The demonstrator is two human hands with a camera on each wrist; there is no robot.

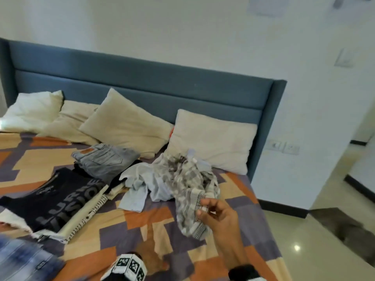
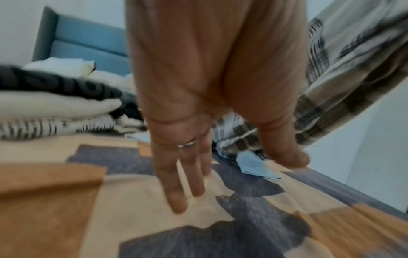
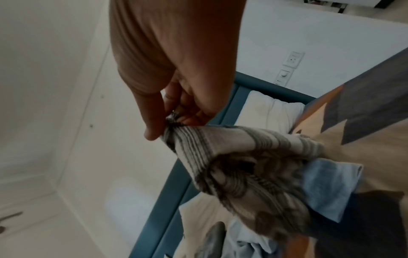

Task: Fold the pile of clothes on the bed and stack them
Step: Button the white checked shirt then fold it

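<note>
Item: checked shirt [image 1: 188,191], far right of bed [image 1: 129,216], trailing away from right hand [image 1: 218,214], which pinched its near end. Left hand [image 2: 187,167], fingers apparently straight, farther off.

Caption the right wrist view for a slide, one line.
Right hand pinches a corner of the plaid shirt, lifting it off the bed beside a blue shirt.

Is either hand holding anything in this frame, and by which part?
The right hand pinches the grey plaid garment by a bunched edge or corner. The left hand holds nothing, fingers straight over the bedsheet.
</note>
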